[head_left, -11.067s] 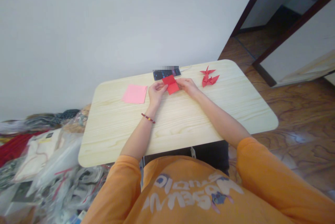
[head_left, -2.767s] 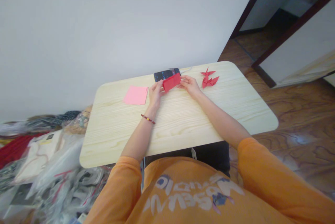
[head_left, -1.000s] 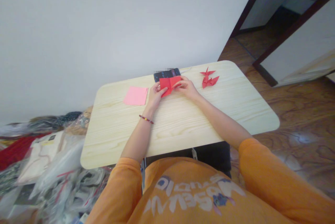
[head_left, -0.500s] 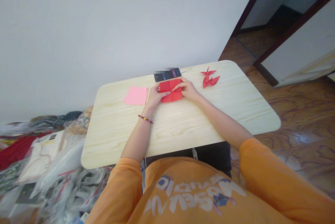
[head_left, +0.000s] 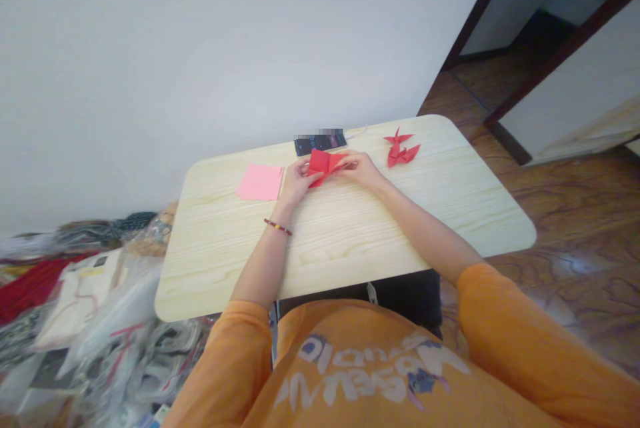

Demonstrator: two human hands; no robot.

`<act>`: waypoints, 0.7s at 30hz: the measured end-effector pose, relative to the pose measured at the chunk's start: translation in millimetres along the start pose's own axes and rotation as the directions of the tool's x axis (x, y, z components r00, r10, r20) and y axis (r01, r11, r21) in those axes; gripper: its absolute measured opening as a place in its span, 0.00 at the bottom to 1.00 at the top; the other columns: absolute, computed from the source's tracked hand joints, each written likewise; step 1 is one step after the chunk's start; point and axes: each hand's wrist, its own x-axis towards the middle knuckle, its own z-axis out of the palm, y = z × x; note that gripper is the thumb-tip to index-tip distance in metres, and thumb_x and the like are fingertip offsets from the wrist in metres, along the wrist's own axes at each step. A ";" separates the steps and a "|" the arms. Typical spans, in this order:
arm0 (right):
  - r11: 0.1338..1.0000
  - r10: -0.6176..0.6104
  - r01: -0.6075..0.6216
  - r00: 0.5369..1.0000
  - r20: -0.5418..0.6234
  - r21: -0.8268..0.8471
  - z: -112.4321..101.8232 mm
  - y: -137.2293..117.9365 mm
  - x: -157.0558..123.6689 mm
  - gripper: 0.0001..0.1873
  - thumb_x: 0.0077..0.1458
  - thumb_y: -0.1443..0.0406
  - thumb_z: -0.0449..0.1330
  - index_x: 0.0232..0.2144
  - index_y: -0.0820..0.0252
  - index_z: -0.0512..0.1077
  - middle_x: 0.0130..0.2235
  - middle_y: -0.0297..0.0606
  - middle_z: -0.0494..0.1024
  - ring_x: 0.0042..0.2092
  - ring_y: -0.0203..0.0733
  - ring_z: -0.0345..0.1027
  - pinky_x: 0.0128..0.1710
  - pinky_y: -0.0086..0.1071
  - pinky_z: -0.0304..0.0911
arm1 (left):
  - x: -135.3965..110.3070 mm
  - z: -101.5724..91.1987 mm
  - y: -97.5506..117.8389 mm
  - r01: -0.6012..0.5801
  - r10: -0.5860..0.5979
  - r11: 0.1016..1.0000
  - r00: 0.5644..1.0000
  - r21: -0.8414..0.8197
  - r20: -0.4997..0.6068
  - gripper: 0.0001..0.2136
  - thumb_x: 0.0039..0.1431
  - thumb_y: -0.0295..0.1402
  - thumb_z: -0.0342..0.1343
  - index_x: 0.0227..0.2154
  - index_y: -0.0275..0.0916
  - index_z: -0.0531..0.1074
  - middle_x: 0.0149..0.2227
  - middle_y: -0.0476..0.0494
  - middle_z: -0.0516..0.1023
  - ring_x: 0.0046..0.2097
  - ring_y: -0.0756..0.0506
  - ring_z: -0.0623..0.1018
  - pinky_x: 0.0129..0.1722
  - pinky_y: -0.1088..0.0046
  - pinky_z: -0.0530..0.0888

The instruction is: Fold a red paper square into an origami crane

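Between my two hands is a red sheet of origami paper point(head_left: 321, 161), creased and partly folded, its right side pinched into a point. My left hand point(head_left: 298, 181) grips its left edge, thumb on top and fingers behind. On the right side, my right hand point(head_left: 356, 167) is closed on the paper's folded corner; some of its fingertips are hidden. A stack of pink paper squares point(head_left: 260, 183) lies just left of my left hand. Folded red paper cranes point(head_left: 401, 150) rest to the right of my right hand.
A phone point(head_left: 320, 142) with a lit screen and a white cable point(head_left: 357, 132) lies behind the paper, near the wall. The pale wooden table point(head_left: 215, 261) has rounded corners. Plastic bags and cloth point(head_left: 115, 321) are heaped at the left, and a doorway opens at the right.
The red paper was spread flat as a creased rectangle; now its right side is folded inward to a point. My right hand's fingers have moved from its middle to the right corner.
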 end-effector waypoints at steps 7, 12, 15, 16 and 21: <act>0.916 0.291 -0.249 0.952 -0.092 0.315 4.4 -8.7 1.5 0.20 0.28 0.55 0.74 0.20 0.60 0.72 0.27 0.33 0.77 0.30 0.36 0.70 0.37 0.34 0.68 | 1.0 2.2 -2.5 0.003 0.000 0.998 0.999 -0.057 0.047 0.22 0.37 0.33 0.69 0.40 0.36 0.77 0.41 0.41 0.82 0.45 0.41 0.80 0.52 0.58 0.73; 0.879 0.334 -0.269 0.937 -0.105 0.394 5.8 -11.5 1.7 0.22 0.26 0.55 0.74 0.21 0.60 0.69 0.27 0.32 0.77 0.28 0.33 0.70 0.36 0.31 0.68 | -1.5 4.6 0.3 0.009 -0.002 0.999 0.991 -0.054 0.131 0.21 0.38 0.36 0.69 0.39 0.36 0.78 0.41 0.41 0.82 0.46 0.40 0.79 0.54 0.57 0.72; 0.889 0.338 -0.266 0.931 -0.141 0.372 5.2 -11.3 1.7 0.22 0.27 0.57 0.74 0.20 0.59 0.66 0.25 0.32 0.76 0.27 0.34 0.69 0.33 0.31 0.67 | -3.3 6.7 4.2 -0.008 0.015 0.999 0.987 -0.044 0.161 0.20 0.39 0.34 0.67 0.40 0.36 0.78 0.42 0.41 0.82 0.47 0.40 0.79 0.55 0.59 0.71; 0.896 0.333 -0.261 0.931 -0.153 0.359 4.8 -11.2 1.6 0.22 0.27 0.58 0.74 0.20 0.59 0.66 0.26 0.32 0.76 0.28 0.35 0.69 0.34 0.32 0.67 | -3.8 7.5 5.5 -0.015 0.021 0.999 0.988 -0.041 0.151 0.19 0.41 0.34 0.66 0.40 0.37 0.78 0.42 0.41 0.81 0.48 0.41 0.79 0.54 0.60 0.71; 0.926 0.296 -0.237 0.940 -0.173 0.294 4.7 -10.7 1.1 0.22 0.27 0.59 0.73 0.21 0.58 0.65 0.26 0.32 0.75 0.31 0.39 0.71 0.37 0.36 0.68 | -6.7 12.8 13.1 -0.009 0.008 0.997 1.000 -0.080 -0.014 0.17 0.48 0.44 0.61 0.37 0.38 0.78 0.41 0.42 0.82 0.46 0.42 0.79 0.47 0.65 0.75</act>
